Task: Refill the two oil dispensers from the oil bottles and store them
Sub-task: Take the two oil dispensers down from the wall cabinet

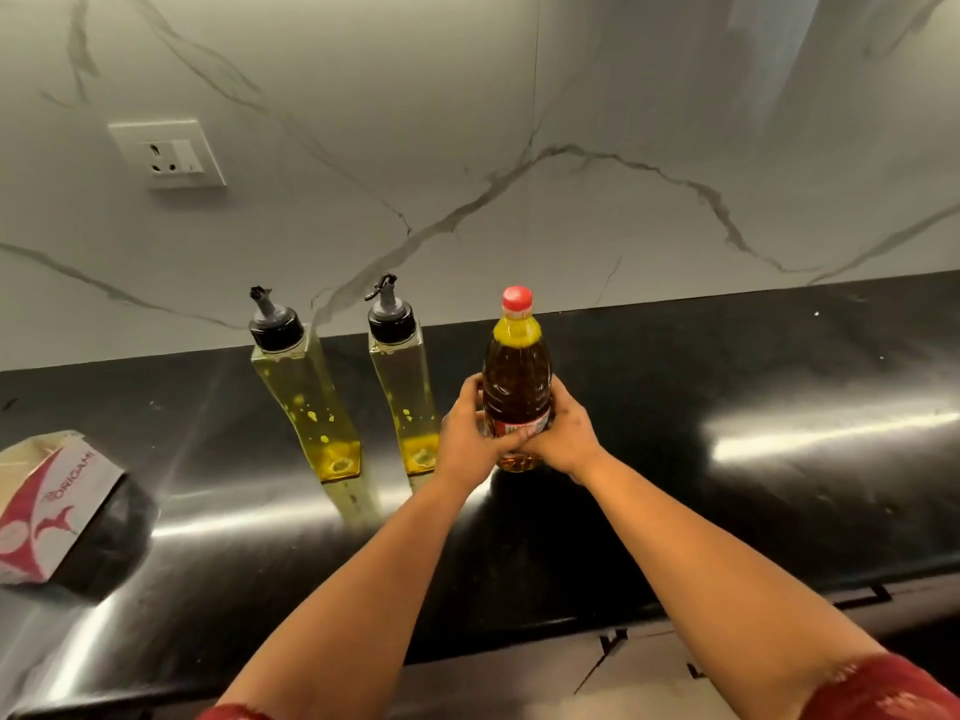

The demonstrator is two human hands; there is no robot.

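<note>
An oil bottle [517, 376] with a red cap, amber oil and a red label stands upright on the black countertop [727, 397]. My left hand [470, 433] and my right hand [569, 433] both grip its lower body, fingers curled round the label. To its left stand two tall clear glass oil dispensers with black pour spouts. The left dispenser [304, 392] and the right dispenser [402, 387] each hold a little yellow oil at the bottom. The right dispenser's base is partly hidden by my left hand.
A white and red paper packet [47, 511] lies at the counter's left edge. A white marble backsplash rises behind, with a wall socket [167, 153] at upper left. The counter's front edge runs across the lower frame, with tiled floor below.
</note>
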